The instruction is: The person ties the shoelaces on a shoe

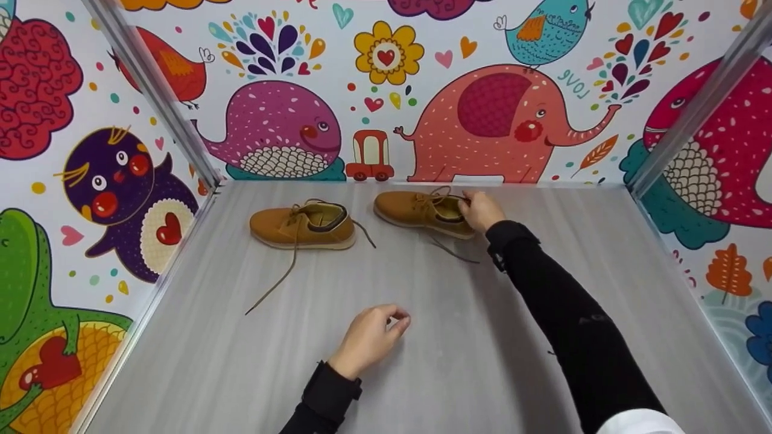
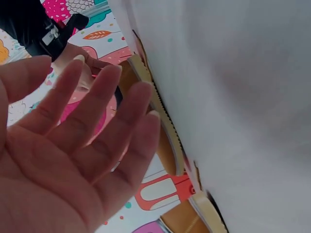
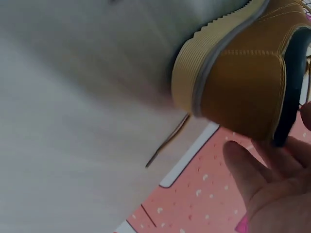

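A tan shoe [image 1: 407,210] sits near the back wall [image 1: 386,114], the right hand [image 1: 484,211] pinching its heel collar [image 3: 290,92]. A loose lace [image 1: 453,251] trails nearside; a matching shoe [image 1: 271,228] stands left. Toe points left, long axis crosswise. The left hand [image 1: 369,337] hovers relaxed, empty.

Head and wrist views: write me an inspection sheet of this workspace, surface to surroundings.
Surface: grey, streaked floor panel.
Job's things: two tan shoes, toes pointing left in the head view; left shoe untouched, right shoe at a hand. Each has loose lace lying on the panel: left lace, right lace.
Clutter: nothing certain; a dark bit beside the right sleeve is too small to identify.
Hands: right hand pinches the right shoe's heel rim; left hand is raised, fingers relaxed, holding nothing.
Cables: nothing seen.
Surroundings: cartoon-printed walls, metal rails at the corners.
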`<state>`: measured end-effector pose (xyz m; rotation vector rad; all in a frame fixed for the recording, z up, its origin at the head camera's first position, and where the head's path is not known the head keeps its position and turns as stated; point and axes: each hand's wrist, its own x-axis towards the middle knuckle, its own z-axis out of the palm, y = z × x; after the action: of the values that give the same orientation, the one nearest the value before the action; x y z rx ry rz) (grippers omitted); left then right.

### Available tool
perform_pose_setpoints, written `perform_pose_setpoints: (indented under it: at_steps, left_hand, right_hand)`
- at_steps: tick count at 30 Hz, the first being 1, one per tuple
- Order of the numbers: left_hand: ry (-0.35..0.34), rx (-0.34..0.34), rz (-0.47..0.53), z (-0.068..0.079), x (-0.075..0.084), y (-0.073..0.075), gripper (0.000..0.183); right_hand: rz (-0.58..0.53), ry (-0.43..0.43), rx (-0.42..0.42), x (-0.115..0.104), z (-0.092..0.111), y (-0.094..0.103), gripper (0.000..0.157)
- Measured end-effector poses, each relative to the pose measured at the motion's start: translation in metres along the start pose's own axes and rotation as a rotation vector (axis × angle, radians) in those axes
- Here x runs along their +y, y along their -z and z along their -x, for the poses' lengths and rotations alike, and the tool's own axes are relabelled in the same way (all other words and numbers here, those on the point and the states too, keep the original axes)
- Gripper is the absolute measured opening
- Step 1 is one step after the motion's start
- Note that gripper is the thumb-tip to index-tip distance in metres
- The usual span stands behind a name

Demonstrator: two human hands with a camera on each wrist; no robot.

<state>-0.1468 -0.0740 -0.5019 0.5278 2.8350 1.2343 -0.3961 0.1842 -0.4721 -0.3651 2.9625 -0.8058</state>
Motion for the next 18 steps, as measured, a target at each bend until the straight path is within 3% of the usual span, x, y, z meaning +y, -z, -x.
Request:
perform_pose_setpoints:
  at_steps: [6, 10, 14, 18]
  left_hand:
    - [0.003, 0.022, 0.005, 0.001, -0.002, -0.006, 0.015]
    - [0.003, 0.027, 0.039, -0.005, 0.002, -0.009, 0.015]
    - [0.06, 0.027, 0.193, -0.021, 0.003, -0.014, 0.024]
    - [0.206, 0.053, 0.427, -0.045, 0.001, -0.02, 0.039]
  right_hand:
    - [0.091, -0.02, -0.008, -0.005, 0.005, -0.005, 0.034]
    - [0.071, -0.072, -0.109, -0.015, 0.015, -0.005, 0.027]
    - [0.061, -0.093, -0.196, -0.029, 0.021, -0.011, 0.019]
    - [0.045, -0.08, -0.175, -0.038, 0.029, -0.02, 0.017]
